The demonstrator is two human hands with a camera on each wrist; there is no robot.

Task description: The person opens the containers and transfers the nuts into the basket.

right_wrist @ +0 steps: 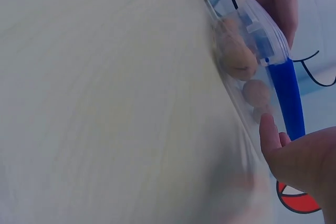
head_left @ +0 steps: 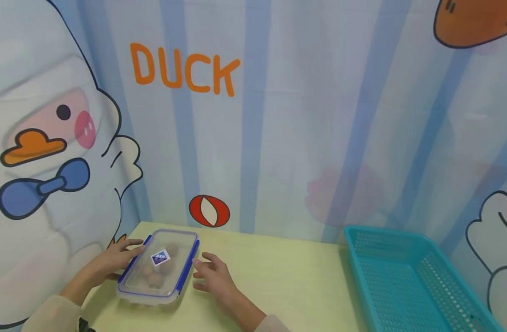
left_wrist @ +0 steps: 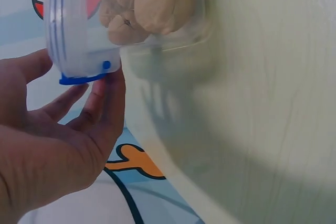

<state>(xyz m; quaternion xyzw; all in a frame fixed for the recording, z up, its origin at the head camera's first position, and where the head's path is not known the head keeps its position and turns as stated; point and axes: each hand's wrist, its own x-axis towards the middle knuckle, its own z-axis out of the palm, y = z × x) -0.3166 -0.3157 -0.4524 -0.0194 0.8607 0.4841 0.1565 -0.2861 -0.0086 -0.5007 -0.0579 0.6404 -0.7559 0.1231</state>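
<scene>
A clear plastic food container [head_left: 161, 283] with a blue-edged lid and blue side latches sits on the left part of the table. Through its walls show several round, light-brown, walnut-like pieces [left_wrist: 164, 4]. My left hand [head_left: 117, 259] is at the container's left side, fingers loosely bent; in the left wrist view its fingertips are right at the blue latch [left_wrist: 81, 80] and lid edge. On the other side, my right hand [head_left: 216, 276] has loosely bent fingers beside the right latch [right_wrist: 287, 98], gripping nothing. The lid is on, with a diamond-shaped sticker [head_left: 160, 257].
A turquoise perforated plastic basket [head_left: 359, 281] stands at the right of the pale yellow table [head_left: 295, 281]. Behind the table hangs a striped blue and white curtain [head_left: 286, 115] printed with ducks and lettering.
</scene>
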